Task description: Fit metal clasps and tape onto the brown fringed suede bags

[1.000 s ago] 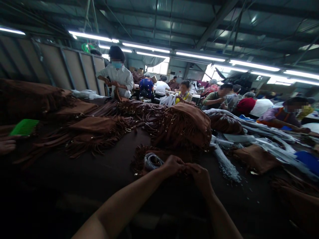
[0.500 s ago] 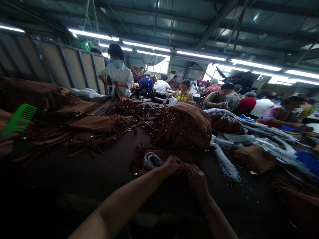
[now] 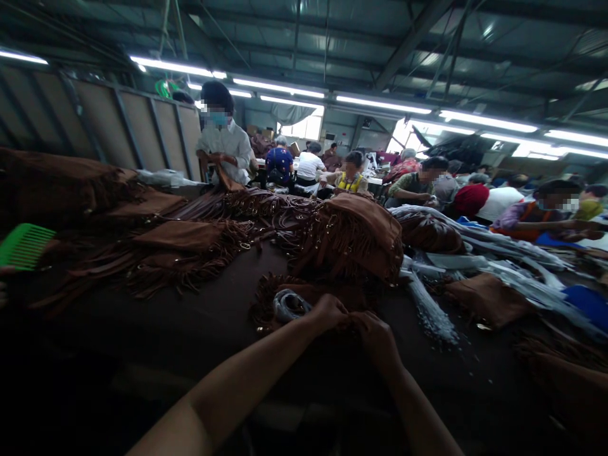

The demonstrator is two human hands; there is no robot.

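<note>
A brown suede-like bag with fringe [image 3: 332, 292] lies flat on the dark table in front of me. On its left part rests a coil wrapped in clear plastic [image 3: 291, 306], just beyond my left wrist. My left hand [image 3: 331, 312] is closed, its fingertips pinched at the bag's near edge. Close against it, my right hand [image 3: 373, 330] is closed too, with thumb and finger meeting the left fingertips. Whatever lies between the fingers is too small and dark to make out.
Stacked fringed bags [image 3: 358, 231] rise behind the work. More brown bags [image 3: 178, 235] lie to the left, near a green comb [image 3: 28, 246] at the frame's edge. Clear plastic strips [image 3: 430, 310] and another brown bag [image 3: 489, 301] are on the right. A masked co-worker [image 3: 223, 145] stands across the table.
My hands stay nearly in place at the bag's edge. The green comb on the left has moved down and left. The co-worker across the table has lowered their hands toward a brown piece.
</note>
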